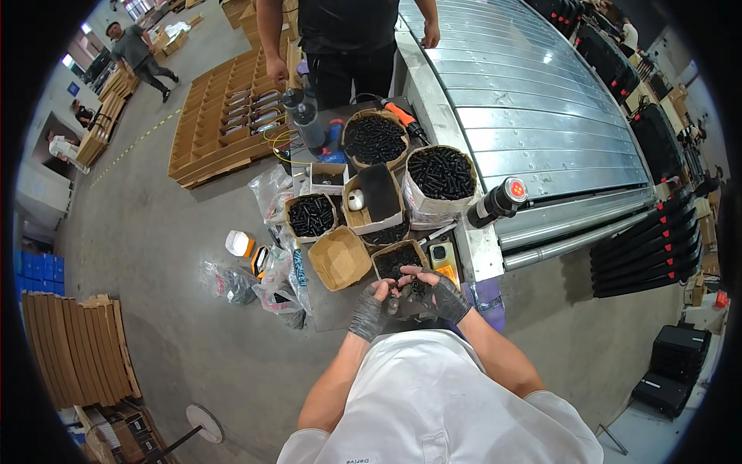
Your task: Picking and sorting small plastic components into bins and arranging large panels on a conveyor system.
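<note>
My left hand [372, 311] and my right hand [446, 298], both in grey fingerless gloves, are close together at the near edge of the small work table [328, 305]. The fingers of each are bent and pinched around something small and dark that I cannot make out. Just beyond them stands a carton of small black parts [397, 258]; the right fingertips overlap its near edge. Left of it is a tilted brown carton [340, 259] with a bare inside. A phone [442, 257] lies right of the parts carton.
Farther back stand cartons of black bolt-like pieces [440, 173], a clear bottle [308, 124] and an orange-and-black power tool [403, 116]. A metal roller conveyor [541, 108] runs along the right, with a black-and-red cylinder [498, 203] on its edge. Another person [348, 39] stands across the table.
</note>
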A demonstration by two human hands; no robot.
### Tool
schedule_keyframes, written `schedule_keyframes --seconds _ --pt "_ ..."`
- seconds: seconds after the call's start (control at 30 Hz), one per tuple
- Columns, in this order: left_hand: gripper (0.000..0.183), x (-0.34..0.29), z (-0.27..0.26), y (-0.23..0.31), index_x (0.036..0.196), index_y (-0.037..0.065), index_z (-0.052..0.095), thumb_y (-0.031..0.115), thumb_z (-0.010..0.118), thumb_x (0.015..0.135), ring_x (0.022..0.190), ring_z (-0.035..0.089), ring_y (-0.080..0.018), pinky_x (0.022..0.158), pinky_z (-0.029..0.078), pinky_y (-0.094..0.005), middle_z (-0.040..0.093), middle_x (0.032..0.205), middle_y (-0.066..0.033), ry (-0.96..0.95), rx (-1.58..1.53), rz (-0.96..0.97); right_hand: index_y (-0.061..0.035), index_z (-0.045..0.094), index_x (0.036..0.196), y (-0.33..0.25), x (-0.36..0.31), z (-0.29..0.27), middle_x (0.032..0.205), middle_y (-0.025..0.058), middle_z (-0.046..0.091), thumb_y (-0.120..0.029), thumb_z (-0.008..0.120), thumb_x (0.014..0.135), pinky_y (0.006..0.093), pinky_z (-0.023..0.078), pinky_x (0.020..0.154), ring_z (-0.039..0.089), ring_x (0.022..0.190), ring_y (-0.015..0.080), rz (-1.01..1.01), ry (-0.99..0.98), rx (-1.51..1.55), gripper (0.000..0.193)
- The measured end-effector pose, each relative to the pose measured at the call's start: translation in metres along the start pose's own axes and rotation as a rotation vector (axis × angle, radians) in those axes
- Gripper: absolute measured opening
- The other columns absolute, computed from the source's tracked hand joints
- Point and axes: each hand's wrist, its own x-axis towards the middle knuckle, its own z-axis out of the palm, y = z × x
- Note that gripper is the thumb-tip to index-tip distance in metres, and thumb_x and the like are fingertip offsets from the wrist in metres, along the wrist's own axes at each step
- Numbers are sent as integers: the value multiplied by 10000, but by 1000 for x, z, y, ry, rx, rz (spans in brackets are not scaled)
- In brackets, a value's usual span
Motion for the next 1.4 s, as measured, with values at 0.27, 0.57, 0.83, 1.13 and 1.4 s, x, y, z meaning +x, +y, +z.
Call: schedule_keyframes --seconds 0.27,0.57,0.83,1.13,1.4 --pt "263 -4 -3 1 1016 74 582 313 613 911 621 562 -111 537 455 -223 615 801 -38 55 1 19 8 475 1258 -2 -1 -5 1288 186 516 -97 502 840 344 368 1060 491 1219 269 -73 -104 67 432" --pt "264 -4 -1 2 1028 64 582 299 613 913 615 564 -117 527 452 -223 618 804 -48 56 39 31 -27 539 1151 -2 -2 -4 1212 136 567 -40 550 855 321 420 1006 535 1164 233 -107 -17 -62 297" --pt "261 -6 0 4 1002 56 606 286 653 888 654 593 -135 559 485 -253 626 808 -44 36 41 42 -25 565 1127 -1 -1 -4 1006 83 651 -190 581 918 283 465 876 601 981 172 -165 103 -396 267" --pt "274 -3 8 4 1021 43 592 295 611 916 679 579 -118 570 485 -237 611 835 -39 27 99 80 -34 637 954 0 -2 5 825 22 636 -255 604 906 232 475 666 596 742 102 -125 219 -528 229" --pt "273 -1 4 -2 1015 43 605 299 609 917 794 577 -119 675 483 -239 623 865 -39 2 211 101 -79 625 892 -2 -3 7 736 -38 579 -345 582 908 191 396 559 528 634 60 0 134 -636 270"
